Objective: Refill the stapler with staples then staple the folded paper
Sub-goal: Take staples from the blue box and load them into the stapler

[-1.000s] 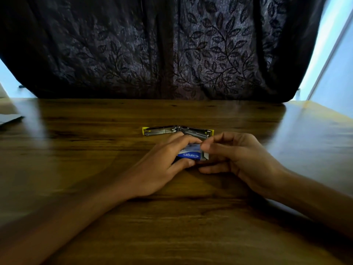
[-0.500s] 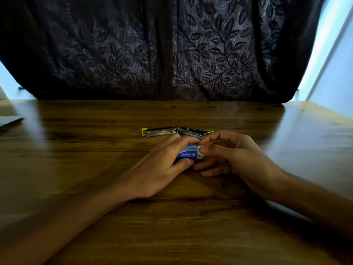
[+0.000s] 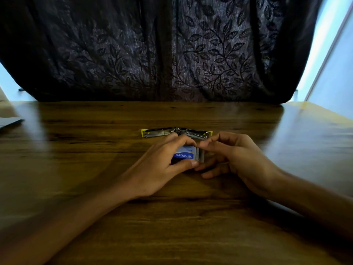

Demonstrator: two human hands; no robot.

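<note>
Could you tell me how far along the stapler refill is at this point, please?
Done: the stapler lies swung open flat on the table. In hand: the left hand holds the staple box while the right hand works its open end. Left: loading staples, closing, and stapling the paper, untouched at far left.

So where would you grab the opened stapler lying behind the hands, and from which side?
The stapler lies unfolded flat on the table, its two metal arms spread left and right from a central hinge. I'd pinch across one arm's long sides, near the yellow-tipped left end, coming from above. That end is probably easiest, since both hands and the staple box crowd the right arm.
</note>
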